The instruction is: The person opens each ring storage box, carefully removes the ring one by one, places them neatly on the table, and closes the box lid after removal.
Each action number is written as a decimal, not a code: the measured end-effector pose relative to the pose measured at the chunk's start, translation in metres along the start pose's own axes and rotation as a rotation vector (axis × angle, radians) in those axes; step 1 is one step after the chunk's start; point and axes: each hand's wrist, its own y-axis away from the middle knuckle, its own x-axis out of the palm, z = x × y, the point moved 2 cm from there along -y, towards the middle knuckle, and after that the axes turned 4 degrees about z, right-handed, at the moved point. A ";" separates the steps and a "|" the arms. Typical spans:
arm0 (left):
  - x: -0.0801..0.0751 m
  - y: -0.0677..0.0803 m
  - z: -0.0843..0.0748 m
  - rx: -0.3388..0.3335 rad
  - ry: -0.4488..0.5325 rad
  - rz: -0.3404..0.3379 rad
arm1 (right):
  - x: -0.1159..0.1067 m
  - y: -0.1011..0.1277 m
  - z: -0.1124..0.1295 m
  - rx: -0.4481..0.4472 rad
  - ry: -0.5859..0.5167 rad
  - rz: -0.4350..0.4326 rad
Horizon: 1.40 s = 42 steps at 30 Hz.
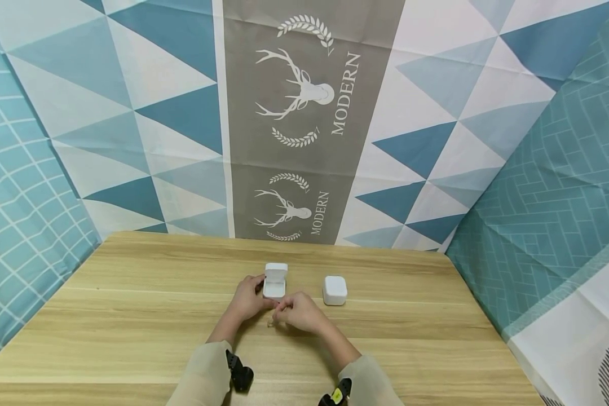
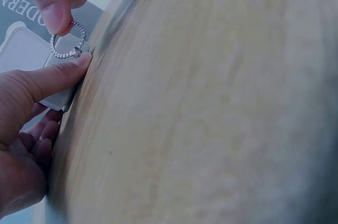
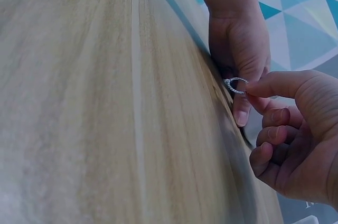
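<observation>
Ring box [image 1: 275, 281] on the left is propped open on the wooden table [image 1: 132, 293], and it's being steadied by the left hand [image 1: 247, 300], thumb and fingers curled against its side. Just right of that, a small beaded ring [image 2: 67, 40] is pinched between the thumb and forefinger of the right hand [image 1: 300, 312], held right at the front edge of the box and not seated in it yet. Further right, a second white box [image 1: 334, 290] is sat shut and untouched. So roughly halfway, it'd be guessed: box opened, ring picked up, but the ring not yet tucked in and the lid not yet closed.
</observation>
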 end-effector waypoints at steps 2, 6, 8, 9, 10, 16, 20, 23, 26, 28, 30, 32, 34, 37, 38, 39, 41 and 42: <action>0.000 0.000 0.000 -0.004 0.001 0.000 | 0.000 0.000 0.000 0.006 -0.005 0.002; 0.000 -0.001 0.000 -0.008 -0.005 0.002 | 0.000 -0.001 0.001 0.007 -0.008 0.006; -0.001 -0.001 0.000 -0.006 -0.008 0.002 | 0.001 -0.002 0.000 0.003 -0.010 0.011; -0.001 -0.001 0.000 -0.004 -0.010 0.002 | 0.001 -0.002 0.000 0.000 -0.013 0.015; -0.001 -0.001 0.000 -0.004 -0.009 0.003 | 0.001 -0.002 0.000 -0.003 -0.016 0.018; -0.001 0.000 0.000 -0.017 -0.005 0.010 | 0.003 -0.002 0.001 -0.007 -0.019 0.034; -0.001 0.000 0.000 -0.024 -0.005 0.014 | 0.003 -0.002 0.000 -0.005 -0.012 0.037; -0.001 0.000 -0.001 -0.021 -0.009 0.015 | 0.004 -0.002 0.000 -0.004 -0.011 0.039; -0.001 0.000 0.000 -0.017 -0.012 0.014 | 0.004 -0.002 0.000 -0.008 -0.010 0.041; -0.001 0.000 0.000 -0.016 -0.013 0.012 | 0.005 -0.002 0.000 -0.009 -0.003 0.039; -0.001 0.000 0.000 -0.016 -0.009 0.011 | 0.006 -0.002 -0.001 -0.013 0.006 0.036; -0.001 0.000 0.000 -0.016 -0.007 0.010 | 0.006 -0.003 -0.001 -0.015 0.017 0.031; -0.001 0.000 0.000 -0.017 -0.007 0.011 | 0.007 -0.003 -0.002 -0.015 0.026 0.028; -0.001 0.000 0.000 -0.020 -0.013 0.014 | 0.008 -0.003 -0.002 -0.010 0.025 0.034; -0.001 0.000 0.000 -0.022 -0.014 0.015 | 0.008 -0.003 -0.002 -0.009 0.022 0.037; -0.001 0.000 0.000 -0.023 -0.016 0.015 | 0.008 -0.003 -0.002 -0.007 0.019 0.040; -0.001 0.000 0.000 -0.022 -0.019 0.014 | 0.008 -0.003 -0.001 -0.005 0.013 0.046; -0.001 0.000 0.000 -0.022 -0.019 0.014 | 0.008 -0.002 -0.001 -0.004 0.012 0.048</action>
